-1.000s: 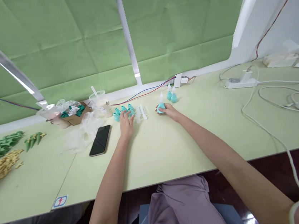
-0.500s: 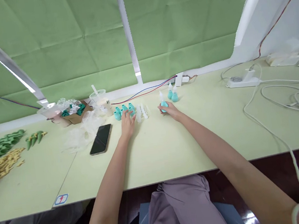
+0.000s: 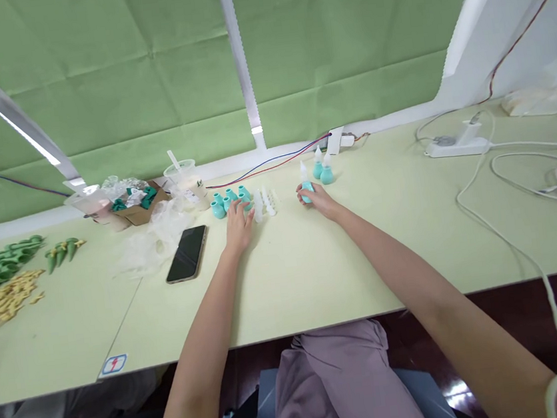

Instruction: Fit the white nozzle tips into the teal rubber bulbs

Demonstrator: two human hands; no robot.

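In my right hand [image 3: 318,199] is a teal bulb syringe [image 3: 306,189], held upright with its white pointed tip above my fingers. My left hand [image 3: 238,223] rests with fingers apart at the near edge of a cluster of teal bulbs [image 3: 217,209] that have open necks; its fingertips touch or overlap the nearest ones, I cannot tell which. Just right of that hand lie rows of small white translucent parts [image 3: 258,206]. Beyond my right hand, two teal bulb syringes with white tips [image 3: 325,174] stand upright together.
Left of my left arm lie a black phone [image 3: 186,254] and crumpled clear plastic bags [image 3: 149,240]. Drink cups [image 3: 188,182] and a cardboard box [image 3: 144,211] stand behind. Green parts [image 3: 3,264] and yellow pieces [image 3: 10,300] lie far left. A power strip [image 3: 460,147] with white cables is right.
The view has shifted slightly. My right fingers wrap further round the bulb syringe, covering more of it. My left hand stays by the bulbs. Another person's hand at the left edge has mostly left view.
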